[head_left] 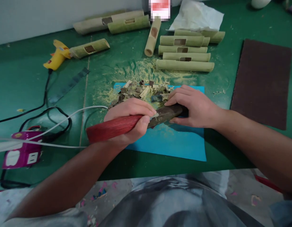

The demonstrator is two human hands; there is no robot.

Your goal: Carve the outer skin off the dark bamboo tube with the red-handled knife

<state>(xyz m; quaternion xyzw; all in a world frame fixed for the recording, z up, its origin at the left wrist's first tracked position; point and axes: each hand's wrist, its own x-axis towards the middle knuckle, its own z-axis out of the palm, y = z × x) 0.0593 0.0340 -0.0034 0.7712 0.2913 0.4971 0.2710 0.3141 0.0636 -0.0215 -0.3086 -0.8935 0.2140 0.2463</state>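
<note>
Left grip (133,107) on red handle (114,128), right grip (196,106) on dark piece (168,114), perhaps bamboo

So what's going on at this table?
A person's left hand holds a red-handled tool against a dark brown piece gripped by the right hand. Beneath them is a blue sheet, with chips heaped near its far edge. Bamboo tubes lie farther back on the green table, and a yellow glue gun lies to the left.
</note>
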